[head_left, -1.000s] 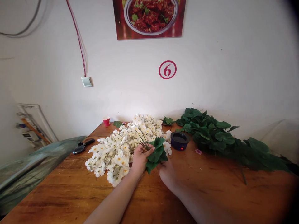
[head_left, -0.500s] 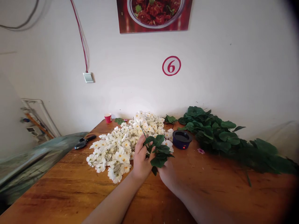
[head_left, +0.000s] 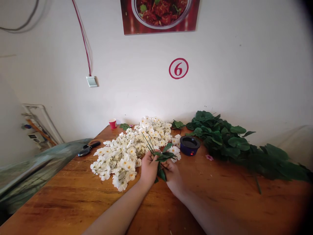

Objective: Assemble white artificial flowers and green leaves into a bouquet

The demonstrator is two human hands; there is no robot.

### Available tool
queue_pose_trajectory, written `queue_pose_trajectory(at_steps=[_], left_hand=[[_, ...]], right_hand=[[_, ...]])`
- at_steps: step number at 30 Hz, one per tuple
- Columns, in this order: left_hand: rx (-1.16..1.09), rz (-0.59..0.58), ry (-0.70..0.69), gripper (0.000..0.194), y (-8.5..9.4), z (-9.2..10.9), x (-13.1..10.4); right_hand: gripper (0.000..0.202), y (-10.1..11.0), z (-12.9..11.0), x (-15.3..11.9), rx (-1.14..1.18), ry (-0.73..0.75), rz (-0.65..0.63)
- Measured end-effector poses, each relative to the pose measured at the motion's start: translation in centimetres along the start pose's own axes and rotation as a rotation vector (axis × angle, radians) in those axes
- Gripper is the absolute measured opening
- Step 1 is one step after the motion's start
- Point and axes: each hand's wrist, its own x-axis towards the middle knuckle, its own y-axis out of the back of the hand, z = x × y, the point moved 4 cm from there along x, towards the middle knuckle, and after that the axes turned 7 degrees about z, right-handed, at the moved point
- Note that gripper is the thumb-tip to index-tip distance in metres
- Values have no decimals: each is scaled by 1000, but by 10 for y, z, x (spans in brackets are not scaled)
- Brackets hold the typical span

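Observation:
Both hands meet over the middle of the wooden table [head_left: 73, 192]. My left hand [head_left: 149, 167] is closed round a small bunch of green leaves [head_left: 164, 156], whose thin bare stems point up and to the left. On the right side of the bunch, my right hand [head_left: 171, 173] has its fingers bent against the lower leaves; its fingertips are partly hidden by them. A heap of white flowers [head_left: 127, 153] with yellow centres lies just left of and behind the hands. Behind my right hand stands a round dark blue pot [head_left: 190, 146] with a small red light.
A large pile of green leaves [head_left: 227, 140] spreads over the right of the table. A black-handled tool [head_left: 88, 148] lies at the left edge. A red cup [head_left: 112, 123] stands at the back left, and a pink flower [head_left: 209, 157] lies right of the pot.
The leaf bunch has tilted and its leaves sit flatter. My left hand has closed more tightly, lower on the stems. My right hand's fingers now show beside the leaves.

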Motion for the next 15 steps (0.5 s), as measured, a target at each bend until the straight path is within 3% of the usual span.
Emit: queue_pose_trajectory(at_steps=[5, 10, 15], left_hand=[[-43, 27, 43, 22, 0, -5, 3], [-104, 125, 86, 26, 14, -3, 16], [-88, 129, 91, 24, 17, -6, 20]], right_hand=[[29, 0, 0, 1, 125, -160, -30], [35, -2, -2, -1, -59, -247, -160], [32, 2, 10, -2, -187, -174, -143]])
